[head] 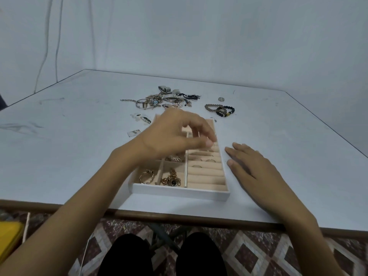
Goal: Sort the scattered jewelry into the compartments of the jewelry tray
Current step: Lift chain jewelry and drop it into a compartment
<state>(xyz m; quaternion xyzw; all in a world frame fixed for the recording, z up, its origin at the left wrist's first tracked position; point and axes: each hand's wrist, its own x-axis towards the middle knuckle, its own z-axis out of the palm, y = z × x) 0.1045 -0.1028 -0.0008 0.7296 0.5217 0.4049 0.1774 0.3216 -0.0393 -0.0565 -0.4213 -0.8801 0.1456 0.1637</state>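
The white jewelry tray (pixel 179 191) with beige lining lies near the table's front edge. My left hand (pixel 175 134) hovers over it, thumb and fingertips pinched together on what looks like a small ring at the upper ring rolls; the hand is blurred. My right hand (pixel 251 166) lies flat on the table, just right of the tray. Some rings (pixel 205 160) sit in the rolls. A gold ring (pixel 146 177) and a gold chain piece (pixel 171 180) fill the two front left compartments. Behind the tray lies a scattered jewelry pile (pixel 163 99).
Beaded bracelets (pixel 220 110) lie to the back right of the tray, a small round piece (pixel 221 99) behind them. Small clear packets (pixel 139 117) lie left of the tray's far end. A yellow object (pixel 10 240) sits on the floor at lower left.
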